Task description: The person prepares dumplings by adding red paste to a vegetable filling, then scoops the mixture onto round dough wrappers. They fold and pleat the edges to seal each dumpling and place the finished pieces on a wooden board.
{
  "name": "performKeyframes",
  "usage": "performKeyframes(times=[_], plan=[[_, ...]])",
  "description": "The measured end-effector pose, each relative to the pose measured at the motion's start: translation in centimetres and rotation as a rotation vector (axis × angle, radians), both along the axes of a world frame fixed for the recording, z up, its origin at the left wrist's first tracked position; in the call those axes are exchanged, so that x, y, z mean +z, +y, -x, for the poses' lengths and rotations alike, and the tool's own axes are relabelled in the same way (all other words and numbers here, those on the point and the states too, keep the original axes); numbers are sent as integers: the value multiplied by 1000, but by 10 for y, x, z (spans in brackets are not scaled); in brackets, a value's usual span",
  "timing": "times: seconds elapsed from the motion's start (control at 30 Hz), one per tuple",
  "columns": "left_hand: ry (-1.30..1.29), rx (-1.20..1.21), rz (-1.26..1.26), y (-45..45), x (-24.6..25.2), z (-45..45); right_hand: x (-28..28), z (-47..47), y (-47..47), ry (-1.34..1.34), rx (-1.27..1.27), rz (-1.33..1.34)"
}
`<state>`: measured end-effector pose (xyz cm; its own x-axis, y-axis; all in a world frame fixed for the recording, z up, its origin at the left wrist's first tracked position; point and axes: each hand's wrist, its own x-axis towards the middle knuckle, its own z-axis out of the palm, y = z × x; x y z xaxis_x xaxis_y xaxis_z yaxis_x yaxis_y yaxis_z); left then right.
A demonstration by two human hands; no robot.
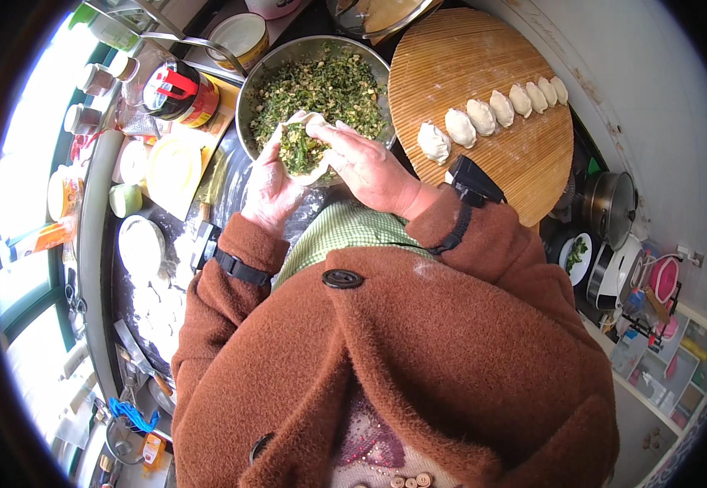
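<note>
My left hand (274,189) cradles a dumpling wrapper (309,178) heaped with chopped green filling, its fingers at the wrapper's left edge. My right hand (362,161) has its thumb and fingertips on the wrapper's upper and right edge. The wrapper is unsealed, over the near rim of a metal bowl (245,125) of chopped green filling. Right of the bowl, several folded dumplings (460,128) lie in a slanting row on a round, ridged wooden board (481,55). Flour dusts my left hand.
On the floured dark counter at left are a pale dough piece (141,245), a rolling pin partly hidden by my left wrist and a cleaver (134,348). A red-lidded jar (181,94) stands left of the bowl. Right of the board are a lidded pot (610,207) and a white bowl of greens (575,258).
</note>
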<state>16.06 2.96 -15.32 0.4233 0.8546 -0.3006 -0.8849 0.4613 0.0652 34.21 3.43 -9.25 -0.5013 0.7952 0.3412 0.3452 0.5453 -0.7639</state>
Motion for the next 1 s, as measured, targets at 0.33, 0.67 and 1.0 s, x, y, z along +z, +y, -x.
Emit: performKeyframes(times=[0.33, 0.67, 1.0], plan=[[24, -14, 33, -5, 5, -5, -26, -21, 10, 420, -224, 919], [86, -80, 53, -10, 12, -10, -24, -29, -1, 615, 12, 1097], [256, -110, -39, -21, 18, -11, -22, -26, -11, 570, -67, 976]])
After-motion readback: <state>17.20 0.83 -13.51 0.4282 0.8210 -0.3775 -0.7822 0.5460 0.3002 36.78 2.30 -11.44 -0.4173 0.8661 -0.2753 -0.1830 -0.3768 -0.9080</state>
